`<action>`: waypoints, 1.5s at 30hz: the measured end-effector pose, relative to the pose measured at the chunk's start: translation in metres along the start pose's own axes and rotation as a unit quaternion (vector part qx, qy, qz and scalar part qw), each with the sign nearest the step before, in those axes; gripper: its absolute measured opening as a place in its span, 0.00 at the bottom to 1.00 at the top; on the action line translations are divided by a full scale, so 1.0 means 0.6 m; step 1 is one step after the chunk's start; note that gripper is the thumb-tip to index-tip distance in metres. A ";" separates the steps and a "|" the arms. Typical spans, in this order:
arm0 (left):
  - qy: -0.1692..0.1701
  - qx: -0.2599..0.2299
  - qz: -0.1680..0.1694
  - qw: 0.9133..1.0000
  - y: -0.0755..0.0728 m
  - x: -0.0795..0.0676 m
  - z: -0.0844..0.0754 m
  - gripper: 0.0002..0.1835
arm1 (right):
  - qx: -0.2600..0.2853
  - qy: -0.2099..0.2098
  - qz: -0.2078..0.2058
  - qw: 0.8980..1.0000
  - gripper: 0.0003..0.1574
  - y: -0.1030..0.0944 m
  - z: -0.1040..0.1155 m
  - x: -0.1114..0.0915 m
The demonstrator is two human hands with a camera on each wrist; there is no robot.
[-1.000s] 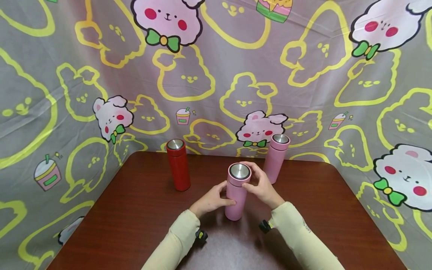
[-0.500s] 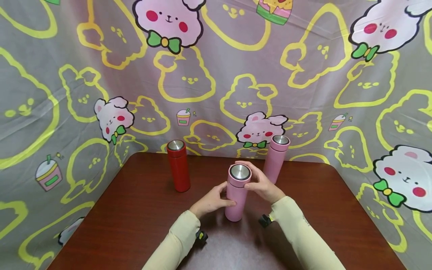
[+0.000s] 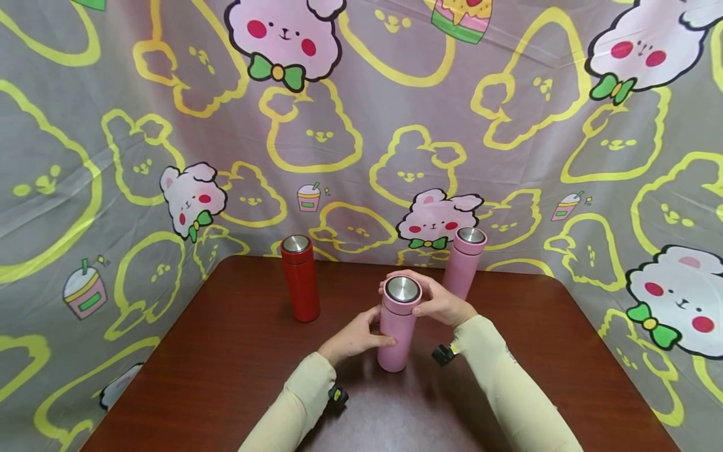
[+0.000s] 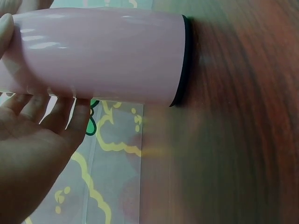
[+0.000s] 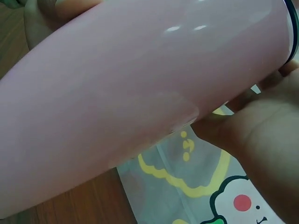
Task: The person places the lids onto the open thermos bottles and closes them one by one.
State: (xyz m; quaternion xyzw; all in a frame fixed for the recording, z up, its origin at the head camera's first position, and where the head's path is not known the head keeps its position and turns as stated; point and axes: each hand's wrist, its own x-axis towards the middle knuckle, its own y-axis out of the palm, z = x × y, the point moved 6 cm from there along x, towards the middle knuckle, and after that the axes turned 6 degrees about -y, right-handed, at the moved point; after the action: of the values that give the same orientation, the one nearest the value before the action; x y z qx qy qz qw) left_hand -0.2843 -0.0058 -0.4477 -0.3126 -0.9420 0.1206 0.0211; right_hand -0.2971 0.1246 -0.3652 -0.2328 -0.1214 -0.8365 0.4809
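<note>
A pink thermos flask (image 3: 395, 342) with a silver-topped lid (image 3: 403, 289) stands nearly upright between both hands in the head view. My left hand (image 3: 351, 336) grips its body from the left, thumb across the front. From the right, my right hand (image 3: 443, 306) holds it around the lid, with the thumb in front and fingers reaching behind. In the left wrist view, the flask body (image 4: 107, 51) ends in a dark base ring right at the wooden tabletop. The right wrist view shows the flask body (image 5: 121, 88) with the right hand (image 5: 266, 135) at its lid end.
A red thermos flask (image 3: 302, 289) stands at the back left of the brown wooden table (image 3: 226, 364). Behind the right hand is another pink thermos flask (image 3: 464, 267), partly covered by it. A patterned grey cloth (image 3: 350, 238) hangs around the table's back and sides.
My right hand has turned slightly around the lid, its fingers showing farther left behind it and the wrist swinging up a little. The left hand and the flask stay put.
</note>
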 end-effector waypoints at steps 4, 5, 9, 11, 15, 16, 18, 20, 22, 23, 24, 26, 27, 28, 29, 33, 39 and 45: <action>0.004 0.001 -0.001 1.000 0.001 0.007 0.014 0.36 | -0.033 0.015 -0.026 0.999 0.42 -0.004 0.001 -0.003; 0.008 0.000 0.000 1.000 0.001 0.007 0.015 0.36 | -0.044 0.019 -0.034 0.998 0.42 -0.005 0.001 -0.004; 0.016 -0.005 0.003 1.000 0.001 0.008 0.015 0.37 | -0.088 0.031 -0.059 0.994 0.43 -0.008 0.004 -0.008; 0.017 -0.007 0.004 1.000 0.001 0.008 0.015 0.37 | -0.103 0.035 -0.070 0.992 0.43 -0.009 0.005 -0.010; 0.018 -0.003 0.004 1.000 0.000 0.008 0.015 0.37 | -0.120 0.044 -0.092 0.987 0.41 -0.009 0.007 -0.014; 0.017 -0.002 0.003 1.000 0.000 0.008 0.014 0.37 | -0.123 0.048 -0.099 0.986 0.41 -0.009 0.008 -0.015; 0.016 0.002 0.001 1.000 0.000 0.008 0.015 0.37 | -0.128 0.055 -0.110 0.984 0.41 -0.008 0.009 -0.017; 0.012 0.002 -0.001 1.000 0.000 0.008 0.015 0.36 | -0.133 0.062 -0.121 0.982 0.40 -0.008 0.010 -0.018; 0.014 0.003 -0.002 1.000 0.001 0.008 0.014 0.36 | -0.142 0.064 -0.131 0.979 0.39 -0.007 0.011 -0.019; 0.015 0.004 -0.004 1.000 0.001 0.008 0.014 0.36 | -0.147 0.065 -0.136 0.978 0.39 -0.006 0.012 -0.020; 0.018 0.005 -0.005 1.000 0.001 0.007 0.013 0.36 | -0.153 0.064 -0.140 0.976 0.39 -0.006 0.012 -0.020; 0.022 0.006 -0.008 1.000 0.000 0.007 0.012 0.35 | -0.167 0.064 -0.152 0.972 0.39 -0.005 0.014 -0.021; 0.023 0.006 -0.008 1.000 0.000 0.006 0.012 0.35 | -0.174 0.064 -0.158 0.970 0.39 -0.004 0.015 -0.021; 0.021 0.006 -0.008 1.000 0.000 0.007 0.012 0.35 | -0.180 0.066 -0.164 0.968 0.39 -0.003 0.016 -0.022; 0.020 0.005 -0.008 1.000 -0.001 0.006 0.013 0.35 | -0.188 0.067 -0.170 0.965 0.39 -0.002 0.016 -0.023; 0.016 -0.009 0.006 1.000 -0.002 0.007 0.016 0.33 | -0.199 0.073 -0.185 0.960 0.39 0.000 0.018 -0.025; 0.020 -0.016 0.020 0.999 -0.003 0.009 0.017 0.32 | -0.214 0.077 -0.194 0.954 0.39 0.002 0.019 -0.030; 0.028 -0.014 0.015 0.999 -0.001 0.009 0.014 0.30 | -0.254 0.064 -0.233 0.937 0.40 0.008 0.021 -0.032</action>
State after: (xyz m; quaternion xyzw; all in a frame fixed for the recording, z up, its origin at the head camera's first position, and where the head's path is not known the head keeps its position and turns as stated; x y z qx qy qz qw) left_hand -0.2899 -0.0052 -0.4561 -0.3306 -0.9377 0.0988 0.0416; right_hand -0.2811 0.1419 -0.3645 -0.2585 0.0749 -0.9412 0.2042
